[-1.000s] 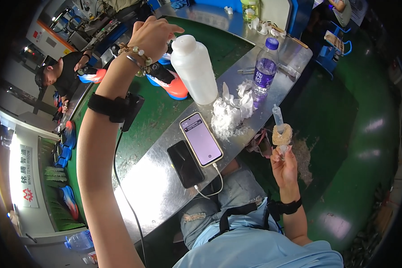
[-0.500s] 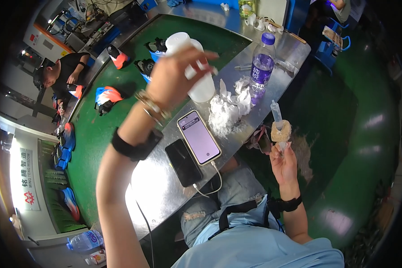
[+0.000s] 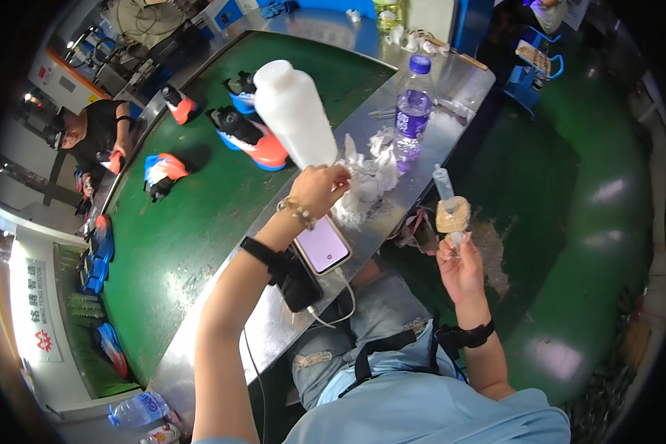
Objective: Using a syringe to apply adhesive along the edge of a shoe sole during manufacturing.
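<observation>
My left hand (image 3: pixel 318 191) is over the metal table edge, its fingers bent together at a heap of crumpled white tissues (image 3: pixel 364 189); whatever lies between the fingertips is hidden. A large white plastic bottle (image 3: pixel 292 111) stands just beyond that hand. Under the left wrist lie a phone with a lit pink screen (image 3: pixel 324 248) and a black device (image 3: pixel 301 288), with a white cable. Off to the right, clear of the table, my right hand (image 3: pixel 462 268) pinches the lower end of a clear syringe-like tube (image 3: pixel 442 181). A tan, rounded piece (image 3: pixel 452 214) surrounds the tube's middle.
A purple-capped water bottle (image 3: pixel 413 111) stands behind the tissues. Several orange, blue and black shoes (image 3: pixel 255 140) sit on the green surface (image 3: pixel 200 237). At the far left a person (image 3: pixel 100 129) handles a shoe. A blue stool (image 3: pixel 525 81) stands at the far right.
My left hand has come down from in front of the white bottle to the tissues, and its forearm now covers part of the phones. My right hand still holds the tube.
</observation>
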A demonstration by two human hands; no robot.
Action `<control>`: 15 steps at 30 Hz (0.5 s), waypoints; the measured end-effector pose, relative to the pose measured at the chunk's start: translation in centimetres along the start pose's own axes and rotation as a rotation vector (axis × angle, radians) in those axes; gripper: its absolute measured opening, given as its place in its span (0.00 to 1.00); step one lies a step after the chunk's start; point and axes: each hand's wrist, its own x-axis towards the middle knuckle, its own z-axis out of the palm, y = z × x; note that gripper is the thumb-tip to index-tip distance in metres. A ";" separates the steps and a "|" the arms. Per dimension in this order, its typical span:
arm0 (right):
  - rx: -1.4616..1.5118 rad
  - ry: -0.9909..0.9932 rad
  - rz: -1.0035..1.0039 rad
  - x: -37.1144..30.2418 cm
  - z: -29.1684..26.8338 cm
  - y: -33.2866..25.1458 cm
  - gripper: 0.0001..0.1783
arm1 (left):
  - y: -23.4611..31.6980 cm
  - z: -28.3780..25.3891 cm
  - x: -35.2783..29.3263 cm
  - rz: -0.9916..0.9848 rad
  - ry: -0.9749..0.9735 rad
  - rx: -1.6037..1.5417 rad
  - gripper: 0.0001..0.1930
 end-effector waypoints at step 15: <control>0.055 0.017 0.097 -0.5 -1.1 1.0 0.17 | 3.5 -2.0 -4.1 0.160 0.191 0.312 0.12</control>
